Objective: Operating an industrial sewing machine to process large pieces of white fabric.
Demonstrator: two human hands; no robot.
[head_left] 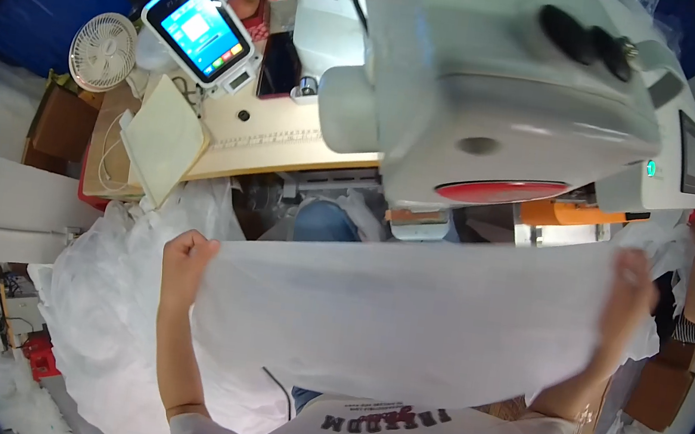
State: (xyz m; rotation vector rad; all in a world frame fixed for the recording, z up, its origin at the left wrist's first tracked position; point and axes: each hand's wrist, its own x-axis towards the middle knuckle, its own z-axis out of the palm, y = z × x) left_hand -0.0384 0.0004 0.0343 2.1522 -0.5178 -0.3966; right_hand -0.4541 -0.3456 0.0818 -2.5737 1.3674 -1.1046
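We've got a white fabric sheet (414, 312) stretched wide in front of us, near the sewing machine (509, 98). Our left hand (190, 251) is fisted on its left corner, our right hand (630, 282) pinches the right edge, blurry though.

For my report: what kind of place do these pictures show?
Probably a sewing workshop. A large white sewing machine stands on a wooden table, both hands stretch a white fabric sheet, and more white fabric lies piled on the left.
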